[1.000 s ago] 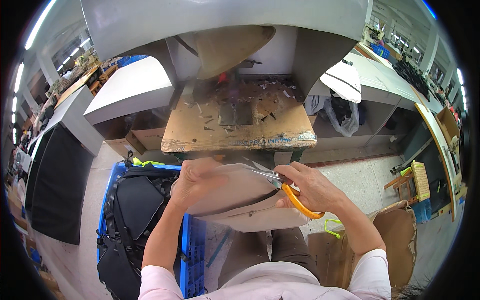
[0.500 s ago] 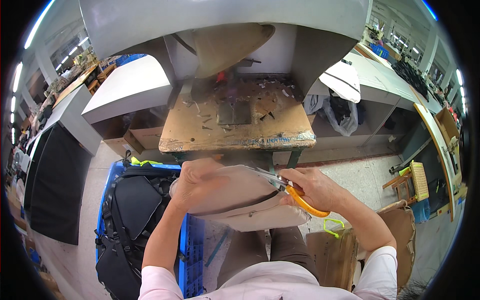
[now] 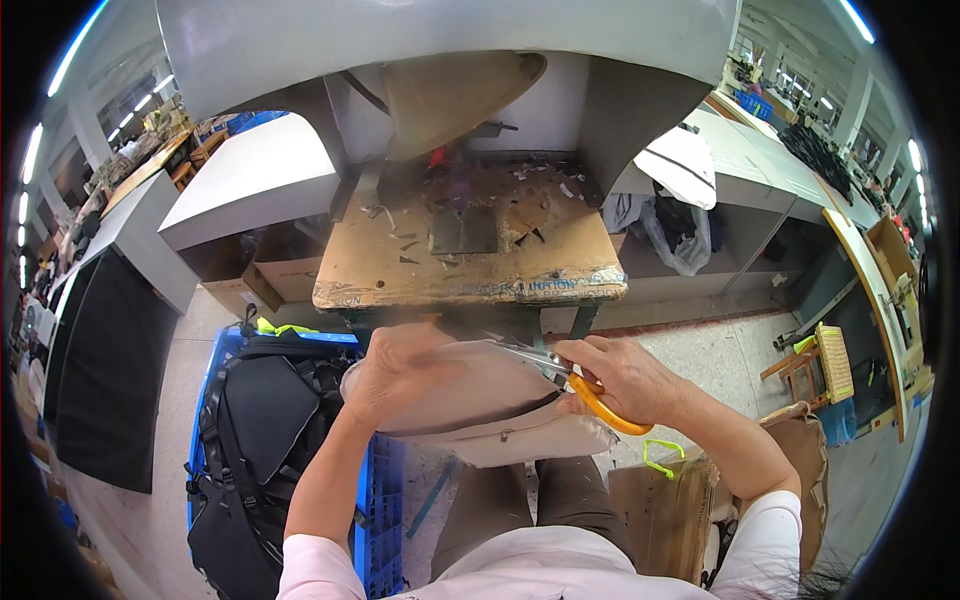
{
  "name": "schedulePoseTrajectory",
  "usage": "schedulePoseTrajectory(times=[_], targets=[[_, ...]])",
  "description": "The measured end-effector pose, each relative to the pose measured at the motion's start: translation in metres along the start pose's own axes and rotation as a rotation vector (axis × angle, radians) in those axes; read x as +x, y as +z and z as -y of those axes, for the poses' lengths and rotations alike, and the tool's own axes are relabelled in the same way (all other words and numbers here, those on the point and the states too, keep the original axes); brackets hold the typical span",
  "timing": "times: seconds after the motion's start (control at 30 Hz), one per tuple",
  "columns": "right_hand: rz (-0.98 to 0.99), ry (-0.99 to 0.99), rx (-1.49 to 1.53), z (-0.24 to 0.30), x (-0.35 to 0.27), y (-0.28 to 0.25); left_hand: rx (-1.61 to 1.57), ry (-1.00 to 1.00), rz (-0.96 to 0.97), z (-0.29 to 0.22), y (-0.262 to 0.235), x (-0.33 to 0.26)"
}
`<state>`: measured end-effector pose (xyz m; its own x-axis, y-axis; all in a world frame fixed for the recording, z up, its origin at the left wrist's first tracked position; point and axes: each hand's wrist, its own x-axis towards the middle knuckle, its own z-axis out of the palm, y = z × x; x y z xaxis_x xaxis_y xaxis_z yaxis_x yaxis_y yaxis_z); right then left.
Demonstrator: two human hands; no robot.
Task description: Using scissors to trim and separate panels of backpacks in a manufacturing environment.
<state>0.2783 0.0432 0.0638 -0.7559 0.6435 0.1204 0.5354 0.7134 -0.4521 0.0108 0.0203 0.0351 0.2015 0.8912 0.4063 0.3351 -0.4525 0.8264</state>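
In my right hand is a pair of scissors with orange handles. Its metal blades point left along the far edge of a pale cream fabric bag with a dark strip across it and a small zipper pull. My left hand is closed on the bag's far left edge; its fingertips are blurred and partly hidden. The bag hangs tilted above my lap, in front of the table's near edge.
Ahead stands a worn wooden table with scraps and a dark plate, under a grey hood. A blue crate with black backpacks sits at left. Cardboard lies at right, near a small wooden stool.
Hands, scissors and bag keep nearly the same place. The whole view has shifted slightly.
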Motion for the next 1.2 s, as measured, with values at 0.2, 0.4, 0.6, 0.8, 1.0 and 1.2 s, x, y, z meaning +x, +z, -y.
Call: schedulePoseTrajectory(times=[0.2, 0.4, 0.6, 0.8, 1.0, 1.2], targets=[[-0.056, -0.119, -0.096, -0.004, 0.001, -0.001, -0.028, -0.044, 0.043, -0.007, 0.006, 0.002], [0.014, -0.026, -0.029, -0.008, -0.006, 0.001, -0.021, -0.156, 0.139, -0.012, 0.008, 0.004], [-0.145, 0.023, 0.352, -0.003, 0.007, 0.017, -0.066, -0.095, 0.098, -0.005, 0.021, 0.004], [-0.332, 0.258, 1.141, 0.0, 0.013, 0.037, 0.396, 0.206, -0.329, -0.002, 0.018, -0.011], [-0.55, 0.295, 1.196, -0.011, 0.001, 0.038, -0.526, -0.4, -0.659, 0.133, 0.026, -0.112], [-0.794, 0.221, 1.257, -0.008, -0.007, 0.058, -0.666, -0.382, -0.394, 0.153, 0.069, -0.103]])
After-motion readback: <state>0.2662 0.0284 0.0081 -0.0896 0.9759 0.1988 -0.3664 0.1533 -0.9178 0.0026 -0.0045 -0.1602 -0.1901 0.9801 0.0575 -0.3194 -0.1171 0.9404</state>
